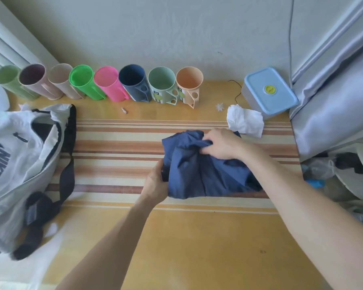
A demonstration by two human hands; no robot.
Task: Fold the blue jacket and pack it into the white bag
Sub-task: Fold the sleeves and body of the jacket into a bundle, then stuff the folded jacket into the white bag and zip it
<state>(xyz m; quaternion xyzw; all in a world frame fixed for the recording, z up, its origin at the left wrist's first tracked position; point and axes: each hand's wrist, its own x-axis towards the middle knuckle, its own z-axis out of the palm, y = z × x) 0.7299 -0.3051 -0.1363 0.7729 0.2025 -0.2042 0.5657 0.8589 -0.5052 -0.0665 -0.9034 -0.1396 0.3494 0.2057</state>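
The blue jacket lies bunched into a compact bundle on the striped mat, right of centre. My left hand grips its near-left edge, fingers tucked under the cloth. My right hand clutches a fold of fabric at the bundle's far top. The white bag with dark lettering and a dark strap lies at the left, its zip mouth open toward the far side, about a forearm's length from the jacket.
Several coloured plastic mugs stand in a row along the far wall. A blue-lidded box and a crumpled white tissue sit at the far right. A grey covered object and clutter border the right side.
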